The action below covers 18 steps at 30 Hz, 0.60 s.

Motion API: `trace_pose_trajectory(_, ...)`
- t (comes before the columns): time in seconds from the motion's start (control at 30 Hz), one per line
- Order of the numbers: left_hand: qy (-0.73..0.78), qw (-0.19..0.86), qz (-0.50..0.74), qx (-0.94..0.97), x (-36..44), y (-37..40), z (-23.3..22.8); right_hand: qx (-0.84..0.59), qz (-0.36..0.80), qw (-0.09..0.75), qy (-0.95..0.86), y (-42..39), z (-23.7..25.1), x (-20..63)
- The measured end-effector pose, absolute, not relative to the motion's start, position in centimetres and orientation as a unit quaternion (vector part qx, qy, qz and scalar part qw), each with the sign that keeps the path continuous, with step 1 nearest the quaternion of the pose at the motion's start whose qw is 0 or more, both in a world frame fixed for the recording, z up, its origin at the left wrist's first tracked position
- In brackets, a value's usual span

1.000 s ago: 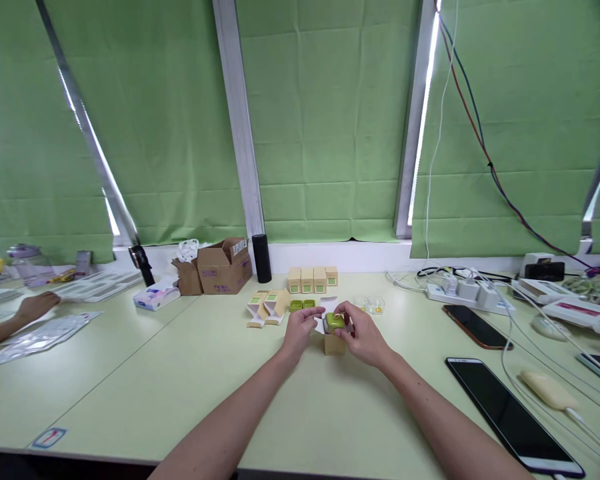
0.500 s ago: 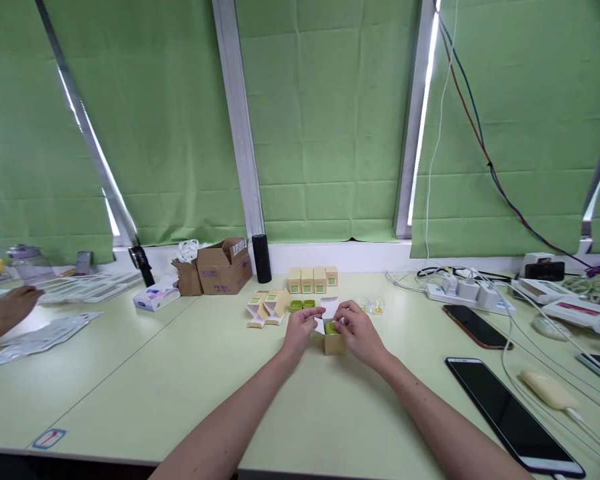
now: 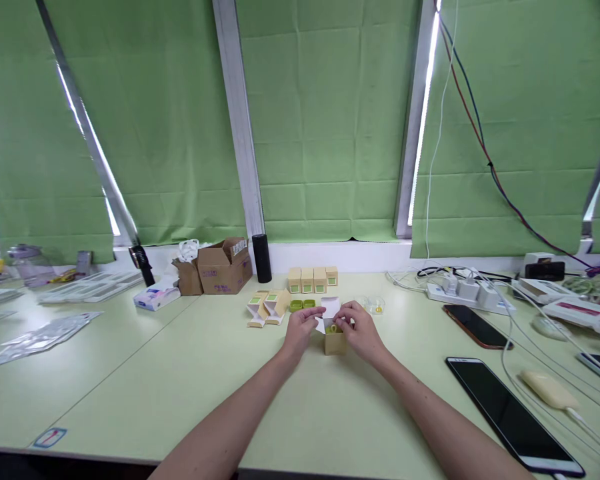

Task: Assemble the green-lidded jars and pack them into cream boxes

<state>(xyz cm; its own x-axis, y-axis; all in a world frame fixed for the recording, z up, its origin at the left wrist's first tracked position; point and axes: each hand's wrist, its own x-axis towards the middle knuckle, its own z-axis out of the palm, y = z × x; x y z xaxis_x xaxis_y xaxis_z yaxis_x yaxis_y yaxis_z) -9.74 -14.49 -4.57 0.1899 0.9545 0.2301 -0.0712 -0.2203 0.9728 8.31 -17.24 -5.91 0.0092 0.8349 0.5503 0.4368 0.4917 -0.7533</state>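
A small kraft-paper box (image 3: 335, 345) stands upright on the table with its white-lined lid (image 3: 331, 307) raised at the back. Something yellow-green (image 3: 333, 329) shows inside its opening. My left hand (image 3: 300, 331) is closed at the box's left side, fingertips pinching its white side flap (image 3: 321, 325). At the right rim, my right hand (image 3: 359, 331) has its fingers curled together over the opening; what they hold is hidden. Just behind my left hand are two green open containers (image 3: 303, 305). Clear lidded cups (image 3: 376, 305) lie behind my right hand.
Opened kraft boxes (image 3: 269, 307) lie left of the green containers, and several closed ones (image 3: 307, 280) stand behind. Farther left are a brown carton (image 3: 225, 270), a tissue pack (image 3: 156, 297) and plastic bags (image 3: 45, 339). Phones (image 3: 513, 413), cables and a power strip (image 3: 463, 297) occupy the right.
The green thing sits lower in the box, and my right fingers have shifted slightly over the opening. My left hand stays put. Another person's hand has left the view at far left.
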Motion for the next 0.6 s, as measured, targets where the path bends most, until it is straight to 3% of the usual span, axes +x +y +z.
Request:
trace_pose_trajectory(0.23, 0.379, 0.489, 0.521, 0.589, -9.6, -14.7, -4.3, -0.49, 0.207, 0.607, -0.591, -16.2, -6.6, 9.2)
trace_pose_trajectory(0.6, 0.332, 0.534, 0.53, 0.569, -9.3, -14.2, -5.1, -0.51, 0.303, 0.638, -0.491, -15.0, -7.7, 9.6)
